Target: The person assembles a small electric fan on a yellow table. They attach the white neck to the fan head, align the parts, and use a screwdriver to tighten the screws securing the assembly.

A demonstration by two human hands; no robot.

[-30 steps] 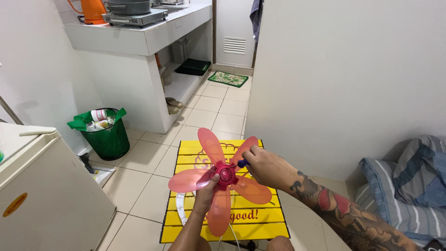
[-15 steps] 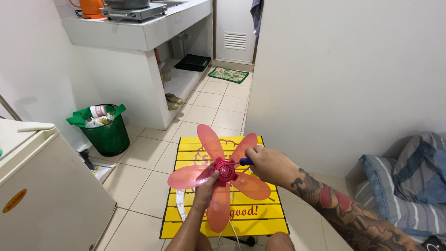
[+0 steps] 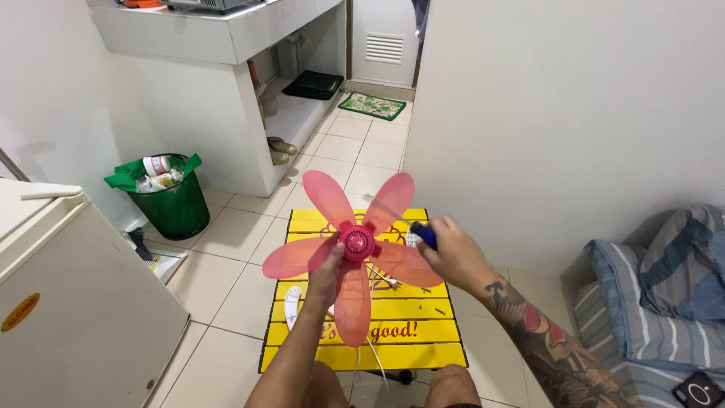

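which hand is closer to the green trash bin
Left. The left hand, gripping the pink fan blade, is on the green bin's side; the right hand is farther right.

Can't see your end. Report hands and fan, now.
Left hand grips pink fan blade assembly at hub. Right hand holds blue-handled screwdriver, apart from hub. Nothing between them.

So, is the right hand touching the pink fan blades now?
Apart. The head view shows the right hand holding a blue-handled tool beside the fan blades, with a gap between.
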